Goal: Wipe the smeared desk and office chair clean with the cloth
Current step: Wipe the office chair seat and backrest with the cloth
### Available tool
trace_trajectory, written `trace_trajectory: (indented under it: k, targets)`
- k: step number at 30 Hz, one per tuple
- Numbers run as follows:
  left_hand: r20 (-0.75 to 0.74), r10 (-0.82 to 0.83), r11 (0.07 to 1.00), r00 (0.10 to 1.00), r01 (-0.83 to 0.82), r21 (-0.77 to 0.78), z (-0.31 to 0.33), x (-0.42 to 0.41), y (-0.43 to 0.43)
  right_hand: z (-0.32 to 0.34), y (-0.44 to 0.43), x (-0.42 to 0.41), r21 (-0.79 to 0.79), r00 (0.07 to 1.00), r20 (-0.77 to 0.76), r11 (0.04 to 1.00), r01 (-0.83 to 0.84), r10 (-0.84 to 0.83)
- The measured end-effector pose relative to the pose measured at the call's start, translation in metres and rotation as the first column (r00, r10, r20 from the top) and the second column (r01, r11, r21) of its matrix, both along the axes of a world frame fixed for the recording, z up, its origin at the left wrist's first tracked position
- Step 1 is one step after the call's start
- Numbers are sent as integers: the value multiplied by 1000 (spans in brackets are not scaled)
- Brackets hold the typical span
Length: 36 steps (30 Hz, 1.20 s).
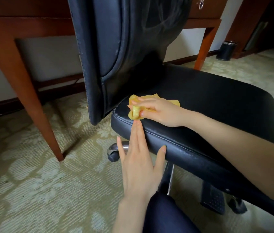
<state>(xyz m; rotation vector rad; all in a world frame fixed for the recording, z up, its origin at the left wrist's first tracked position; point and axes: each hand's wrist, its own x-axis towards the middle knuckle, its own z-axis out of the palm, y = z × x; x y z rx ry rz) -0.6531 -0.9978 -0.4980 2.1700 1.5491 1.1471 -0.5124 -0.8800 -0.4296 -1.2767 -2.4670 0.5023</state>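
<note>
The step in hand appears to be the chair part of the job: the person's right hand (159,112) grips a bunched yellow cloth (134,114), fingers curled round it, and presses it onto the rear corner of the black leather office chair seat (208,101), just beside the foot of the tall black padded backrest (109,39). The left hand (139,163) holds nothing. Its fingers are straight and lie flat against the seat's near edge, with the fingertips touching the seam just below the cloth and the thumb resting further along the edge, probably to steady the chair on its castors. The next move likely calls for sweeping the cloth across the rest of the seat while that hand braces it, then up the backrest, whose face shows faint pale streaks. The reddish-brown wooden desk (15,27) stands behind the chair, well apart from both hands, and its top is out of sight, so its state cannot be judged.
</note>
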Motion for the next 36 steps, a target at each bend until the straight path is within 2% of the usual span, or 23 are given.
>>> trace_trajectory:
  k: [6, 10, 16, 18, 22, 26, 28, 31, 34, 36]
  targets:
    - [-161, -40, 999, 986, 35, -29, -1, 0, -5, -1, -95, 64, 14, 975, 14, 975, 220, -221]
    - [-268, -23, 999, 963, 29, 18, -7, 4, -8, -2, -165, 102, 89, 936, 67, 937, 339, -345]
    - [-320, -43, 998, 946, 56, 30, -12, 3, -10, -6, -241, 139, 203, 912, 107, 907, 369, -395]
    - [-321, -50, 998, 946, 63, 30, -13, 2, -10, -6, -251, 155, 193, 913, 107, 909, 370, -394]
    - [-334, -63, 996, 941, 81, 40, -15, 0, -10, -3, -245, 181, 127, 905, -30, 896, 425, -424]
    - [-347, -80, 993, 935, 105, 54, -16, 0, -10, -5, -212, 202, -14, 790, -192, 807, 590, -582]
    - [-343, -83, 993, 936, 106, 49, -15, 2, -12, -4, -189, 210, -71, 713, -181, 732, 678, -678]
    - [-341, -83, 994, 936, 103, 41, -15, 2, -13, 1, -157, 209, -45, 636, -77, 640, 767, -768]
    - [-331, -88, 994, 939, 104, 30, -15, 1, -13, 2, -132, 208, -37, 605, 9, 604, 796, -796]
    - [-319, -89, 994, 944, 103, 26, -14, 3, -13, 1, -127, 211, -46, 615, 41, 613, 789, -788]
